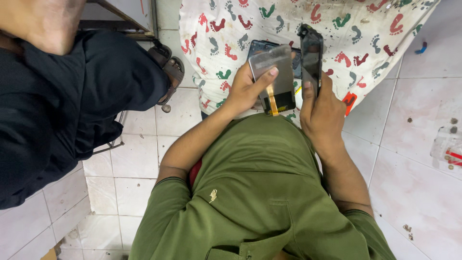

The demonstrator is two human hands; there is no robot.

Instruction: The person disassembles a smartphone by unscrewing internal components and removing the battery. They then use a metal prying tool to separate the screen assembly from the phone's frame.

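Over footprint cloth (365,29), hands (245,89) (323,113) grip phone parts (276,79).

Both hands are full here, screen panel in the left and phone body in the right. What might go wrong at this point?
1. The left hand pinches the loose screen panel by its edges; its orange flex ribbon hangs free and may snag or crease.
2. The right hand holds the phone body upright by its lower end only, so it might slip onto the tiled floor.
3. Another dark phone lies on the patterned cloth right behind the panel and may get knocked.
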